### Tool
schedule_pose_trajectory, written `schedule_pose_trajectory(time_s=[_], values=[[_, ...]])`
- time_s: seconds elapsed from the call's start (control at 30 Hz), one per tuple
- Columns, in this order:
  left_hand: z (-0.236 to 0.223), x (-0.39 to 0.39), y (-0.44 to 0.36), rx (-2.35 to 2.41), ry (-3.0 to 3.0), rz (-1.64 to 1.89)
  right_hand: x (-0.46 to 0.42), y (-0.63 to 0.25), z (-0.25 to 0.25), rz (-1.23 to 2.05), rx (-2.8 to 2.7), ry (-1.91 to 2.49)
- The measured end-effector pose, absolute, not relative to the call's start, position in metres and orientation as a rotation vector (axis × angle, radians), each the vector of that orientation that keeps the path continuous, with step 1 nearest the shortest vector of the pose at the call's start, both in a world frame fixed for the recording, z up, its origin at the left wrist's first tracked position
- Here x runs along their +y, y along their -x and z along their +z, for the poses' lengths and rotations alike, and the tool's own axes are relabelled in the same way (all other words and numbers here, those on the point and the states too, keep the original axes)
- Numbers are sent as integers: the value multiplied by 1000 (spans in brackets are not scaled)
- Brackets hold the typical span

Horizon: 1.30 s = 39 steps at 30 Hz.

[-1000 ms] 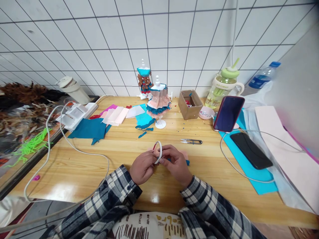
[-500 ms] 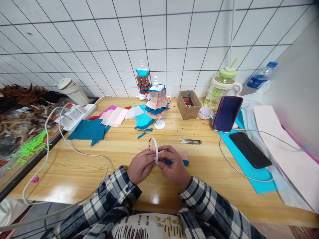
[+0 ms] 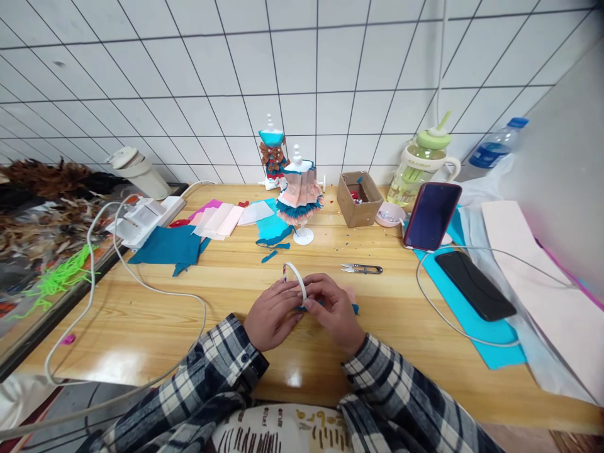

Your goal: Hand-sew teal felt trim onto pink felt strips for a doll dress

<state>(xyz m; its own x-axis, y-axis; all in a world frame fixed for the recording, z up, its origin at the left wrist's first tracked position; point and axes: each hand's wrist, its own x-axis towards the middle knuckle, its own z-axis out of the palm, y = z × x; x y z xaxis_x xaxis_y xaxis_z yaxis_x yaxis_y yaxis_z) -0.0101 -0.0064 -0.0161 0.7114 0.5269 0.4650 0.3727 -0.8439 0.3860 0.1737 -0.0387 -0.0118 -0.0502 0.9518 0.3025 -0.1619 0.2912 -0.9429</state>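
A thin white ring [image 3: 295, 275], which looks like a narrow roll of tape with red marks on its inner side, stands upright between my hands. My left hand [image 3: 272, 313] is curled with its fingers closed at the ring's left and lower part. My right hand [image 3: 336, 314] pinches the ring's right lower edge between thumb and fingers. Beneath and behind my right hand lies a folded strip of pink and teal fabric [image 3: 355, 309], mostly hidden. Thread snips [image 3: 362, 268] lie just beyond my right hand.
Two small dress forms, a ruffled pink-and-teal one [image 3: 301, 195] and a brown-and-turquoise one [image 3: 272, 151], stand by the wall. A cardboard box [image 3: 359, 211], a phone [image 3: 431, 216] and a drink jug [image 3: 419, 167] are to the right. Teal fabric [image 3: 166, 246] and a white cable [image 3: 177, 293] lie left.
The ring has tilted and moved slightly right. My left fingers have stretched a little across it, and my right hand has shifted slightly along its lower edge.
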Motion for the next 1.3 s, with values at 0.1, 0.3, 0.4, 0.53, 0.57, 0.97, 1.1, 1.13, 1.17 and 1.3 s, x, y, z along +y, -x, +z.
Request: schedule_pose_trajectory(time_s=[0.1,0.3,0.4,0.53,0.57,0.97,1.1,1.13,1.17,1.3], values=[[-15,-6,12,730,-2637,884,-39,-172,-12,1050,-1367,890],[-17,-3,13,711,-2747,1072,-40,-172,-13,1063,-1404,881],[-18,-3,12,683,-2799,1071,-40,-174,-14,1108,-1366,849],[-19,-4,12,671,-2850,1060,-40,-174,-14,1133,-1338,823],[-19,-4,13,673,-2857,1050,-40,-174,-13,1140,-1327,817],[-17,-10,9,593,-3009,1036,-39,-177,-8,1175,-1299,806],[-22,-12,11,626,-2920,996,-40,-174,-7,1107,-1350,846],[-23,-12,12,631,-2898,990,-40,-174,-6,1086,-1371,851],[-24,-12,12,641,-2876,992,-40,-173,-5,1065,-1395,852],[-22,-9,13,719,-2812,1001,-41,-173,-3,1015,-1469,845]])
